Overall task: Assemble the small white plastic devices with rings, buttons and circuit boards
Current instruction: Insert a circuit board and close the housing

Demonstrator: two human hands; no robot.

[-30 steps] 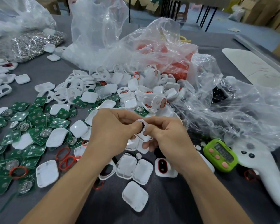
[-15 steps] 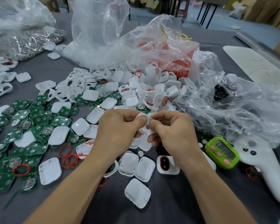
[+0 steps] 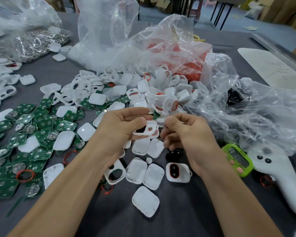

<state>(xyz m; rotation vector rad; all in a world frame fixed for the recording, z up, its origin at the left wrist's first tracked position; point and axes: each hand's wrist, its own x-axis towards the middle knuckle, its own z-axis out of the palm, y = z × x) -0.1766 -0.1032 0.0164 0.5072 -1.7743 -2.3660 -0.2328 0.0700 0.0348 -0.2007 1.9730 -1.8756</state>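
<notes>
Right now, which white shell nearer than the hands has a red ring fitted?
The shell below the right hand: red-ringed black button; its neighbours are plain white.

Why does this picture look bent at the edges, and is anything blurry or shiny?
Head view: the wide lens stretches the frame's corners; light is soft, shadows faint; the clear plastic bags catch white glare; the green timer and right hand look slightly smeared; the white shell in the left hand reads sharper.

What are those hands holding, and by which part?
The left hand pinches a white shell by its left edge. Whether the right hand holds anything cannot be told.
</notes>
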